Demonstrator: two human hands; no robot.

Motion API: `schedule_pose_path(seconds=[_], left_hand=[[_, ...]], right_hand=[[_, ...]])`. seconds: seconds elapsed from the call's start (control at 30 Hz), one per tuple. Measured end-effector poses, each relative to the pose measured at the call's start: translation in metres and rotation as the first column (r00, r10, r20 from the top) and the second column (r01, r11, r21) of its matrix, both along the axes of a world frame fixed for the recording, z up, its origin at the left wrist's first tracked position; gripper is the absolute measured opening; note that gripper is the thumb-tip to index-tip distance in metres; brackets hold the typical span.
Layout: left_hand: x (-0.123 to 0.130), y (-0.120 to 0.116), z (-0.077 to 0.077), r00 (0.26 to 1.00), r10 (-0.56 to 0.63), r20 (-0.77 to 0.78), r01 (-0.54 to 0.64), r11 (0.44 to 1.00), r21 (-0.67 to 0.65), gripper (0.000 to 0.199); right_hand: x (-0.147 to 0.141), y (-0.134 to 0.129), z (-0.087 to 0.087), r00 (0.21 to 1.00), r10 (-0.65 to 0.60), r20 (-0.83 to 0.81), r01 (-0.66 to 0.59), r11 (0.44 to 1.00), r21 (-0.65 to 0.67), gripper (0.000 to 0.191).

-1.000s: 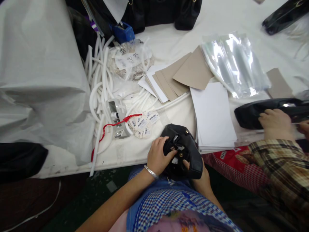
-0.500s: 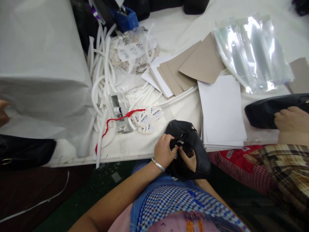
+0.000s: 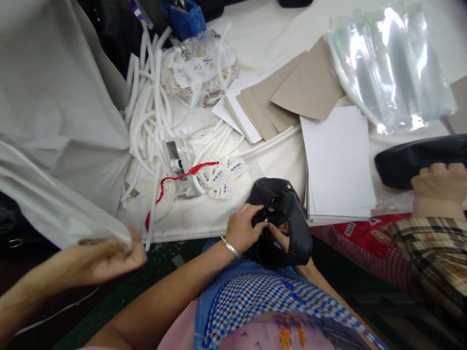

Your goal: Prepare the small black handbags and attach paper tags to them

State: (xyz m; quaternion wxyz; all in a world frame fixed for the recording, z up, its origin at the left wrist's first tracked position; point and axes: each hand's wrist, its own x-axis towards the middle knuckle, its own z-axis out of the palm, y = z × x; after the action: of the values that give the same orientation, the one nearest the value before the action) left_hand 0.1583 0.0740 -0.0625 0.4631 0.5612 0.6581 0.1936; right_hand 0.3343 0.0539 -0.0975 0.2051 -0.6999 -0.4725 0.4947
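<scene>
A small black bag [image 3: 301, 226] rests at the table's front edge, against the checked apron, with its opening facing me. My left hand [image 3: 243, 227], with a silver bracelet at the wrist, is closed on the bag's left rim. Through the opening, my right hand [image 3: 280, 236] reaches inside, its fingers pinched near the small metal piece at the rim, close to my left fingertips. Part of the right hand is hidden by the bag.
Barcode tags [image 3: 221, 179], a red cord [image 3: 175, 179] and white tubes [image 3: 146, 112] lie left. White sheets [image 3: 337, 165], cardboard [image 3: 310, 82] and clear bags [image 3: 390, 68] lie right. Another person's hand [image 3: 113, 257] grips grey sheeting; another hand holds a black bag [image 3: 401, 163].
At the left, the other person's hand has come inward, pulling the grey sheeting over the black item there. My hands and the bag have shifted slightly left in view.
</scene>
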Motion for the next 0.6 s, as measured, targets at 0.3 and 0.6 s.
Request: schedule_pose_path(seconds=[0.3, 0.6], left_hand=[[-0.009, -0.007, -0.009, 0.942, 0.243, 0.231, -0.227, 0.969, -0.093, 0.034], [-0.022, 0.003, 0.012, 1.000, -0.005, 0.028, 0.001, 0.992, 0.128, 0.014]], right_hand=[[0.004, 0.010, 0.020, 0.982, 0.161, 0.096, -0.156, 0.986, -0.060, 0.029], [0.000, 0.007, 0.028, 0.984, 0.091, 0.156, -0.084, 0.995, -0.048, 0.043]])
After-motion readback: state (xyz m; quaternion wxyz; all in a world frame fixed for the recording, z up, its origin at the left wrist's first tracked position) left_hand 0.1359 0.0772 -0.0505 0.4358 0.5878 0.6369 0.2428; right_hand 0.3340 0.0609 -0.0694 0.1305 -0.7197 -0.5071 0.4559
